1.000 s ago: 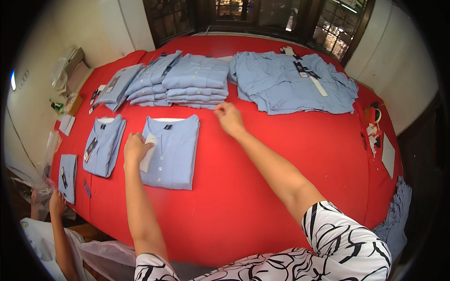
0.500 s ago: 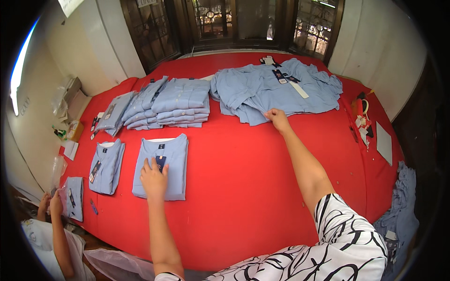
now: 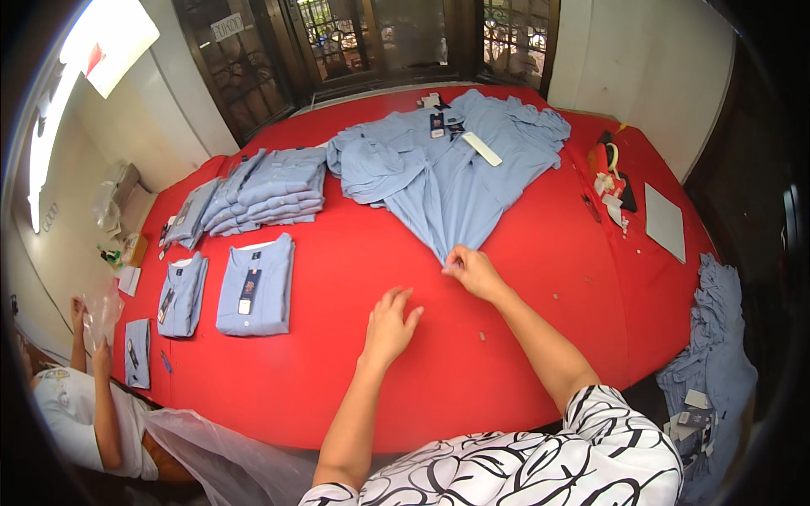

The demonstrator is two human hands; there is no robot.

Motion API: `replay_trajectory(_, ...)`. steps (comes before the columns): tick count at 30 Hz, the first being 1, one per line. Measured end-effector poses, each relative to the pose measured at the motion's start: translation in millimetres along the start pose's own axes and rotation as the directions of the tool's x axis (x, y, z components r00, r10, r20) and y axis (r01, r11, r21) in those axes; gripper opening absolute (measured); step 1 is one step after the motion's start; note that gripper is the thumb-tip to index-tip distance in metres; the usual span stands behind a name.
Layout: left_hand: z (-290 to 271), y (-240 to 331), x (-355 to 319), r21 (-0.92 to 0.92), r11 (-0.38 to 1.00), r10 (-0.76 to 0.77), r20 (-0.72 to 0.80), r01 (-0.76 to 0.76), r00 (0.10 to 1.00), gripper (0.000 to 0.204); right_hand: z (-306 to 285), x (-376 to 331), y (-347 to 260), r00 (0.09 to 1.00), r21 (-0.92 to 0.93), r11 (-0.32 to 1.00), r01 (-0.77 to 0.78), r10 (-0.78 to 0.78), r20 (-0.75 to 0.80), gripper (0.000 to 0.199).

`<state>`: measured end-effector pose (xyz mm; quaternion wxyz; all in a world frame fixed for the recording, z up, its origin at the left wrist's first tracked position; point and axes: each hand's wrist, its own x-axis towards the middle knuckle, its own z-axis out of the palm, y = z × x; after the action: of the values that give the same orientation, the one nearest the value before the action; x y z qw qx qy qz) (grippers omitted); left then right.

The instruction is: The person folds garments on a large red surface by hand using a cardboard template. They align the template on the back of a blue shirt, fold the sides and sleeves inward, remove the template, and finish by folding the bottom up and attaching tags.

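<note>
My right hand (image 3: pixel 474 271) pinches the near edge of a light blue shirt (image 3: pixel 447 185), whose cloth is drawn to a point toward me. Dark tags (image 3: pixel 436 125) and a cream strip (image 3: pixel 482 148) lie on the spread shirt. Left of it, my left hand (image 3: pixel 391 327) hovers over the red cloth, fingers apart and holding nothing. A folded blue shirt (image 3: pixel 260 291) with a dark hang tag (image 3: pixel 249 291) lies to the left of that hand.
Stacked folded shirts (image 3: pixel 278 190) stand at the back left; more folded shirts (image 3: pixel 181 297) lie nearer. A co-worker (image 3: pixel 93 413) at the left holds a clear plastic bag (image 3: pixel 103 310). A white card (image 3: pixel 665 223) and tape roll (image 3: pixel 612 156) are at right. Loose shirts (image 3: pixel 713 337) hang beyond the right edge.
My right hand has pulled the shirt's edge toward me, stretching the cloth. My left hand has left the folded shirt's tag and moved right. The view has shifted too.
</note>
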<state>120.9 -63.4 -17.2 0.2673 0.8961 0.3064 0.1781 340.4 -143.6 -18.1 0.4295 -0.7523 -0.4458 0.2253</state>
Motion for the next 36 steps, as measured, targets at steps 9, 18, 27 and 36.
replay_trajectory(9, 76, 19, 15, 0.003, 0.999, -0.042, -0.356, 0.046, 0.933, 0.038, -48, -213, 42, 0.785, -0.147, 0.988, -0.051, 0.131, 0.606, 0.043)
replay_trajectory(18, 103, 8, -57, 0.046, 0.988, -0.104, -0.508, 0.147, 0.855, 0.024, -98, -201, 66, 0.797, 0.028, 0.996, -0.09, 0.056, 0.601, 0.035)
replay_trajectory(27, 108, 19, -114, -0.137, 0.983, -0.183, -0.586, 0.126, 0.79, 0.019, 30, -74, 39, 0.941, -0.387, 0.86, 0.332, -0.333, 0.065, 0.038)
replay_trajectory(36, 82, -22, -172, -0.546, 0.806, -0.554, -0.561, 0.228, 0.616, 0.015, -153, -161, 78, 0.995, 0.506, 0.861, 0.051, -0.084, 0.044, 0.014)
